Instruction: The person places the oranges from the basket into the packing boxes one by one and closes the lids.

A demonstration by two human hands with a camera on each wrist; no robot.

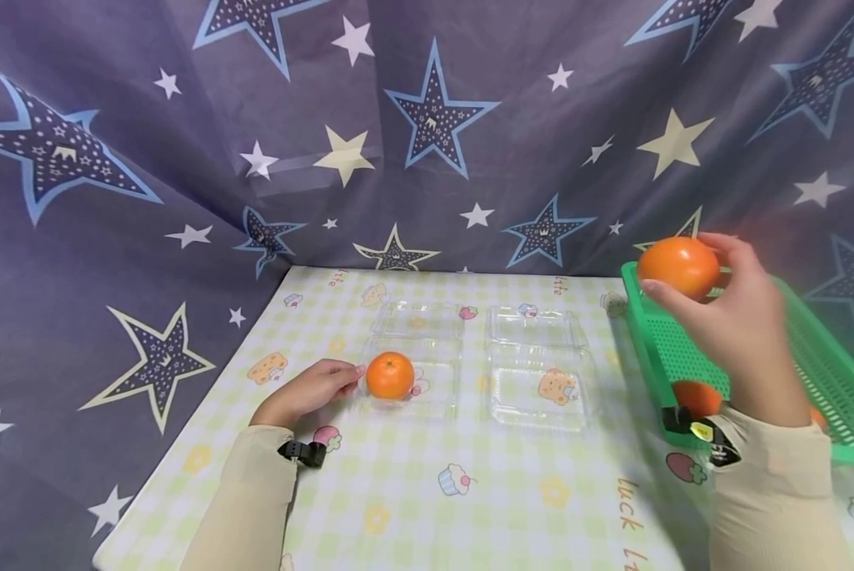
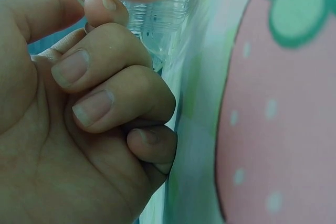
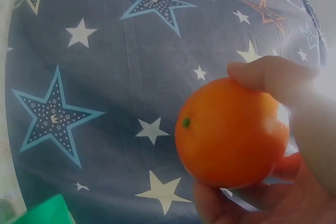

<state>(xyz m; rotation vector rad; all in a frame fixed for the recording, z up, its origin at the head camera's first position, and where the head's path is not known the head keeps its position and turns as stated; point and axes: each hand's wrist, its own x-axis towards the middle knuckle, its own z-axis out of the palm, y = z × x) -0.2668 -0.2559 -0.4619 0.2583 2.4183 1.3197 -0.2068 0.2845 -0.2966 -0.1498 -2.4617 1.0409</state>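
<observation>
My right hand grips an orange between thumb and fingers, up above the green basket. In the right wrist view the orange's green stem spot faces left. My left hand rests low at the left side of a lidded clear plastic box, which lies unfolded on the table. Thumb and forefinger pinch its rim in the left wrist view, the other fingers curled. Another orange sits in the left part of that box.
A second clear plastic box, also unfolded, lies to the right of the first. More oranges are in the basket, partly hidden by my right forearm. A checked cloth covers the table, and a starry curtain hangs behind it.
</observation>
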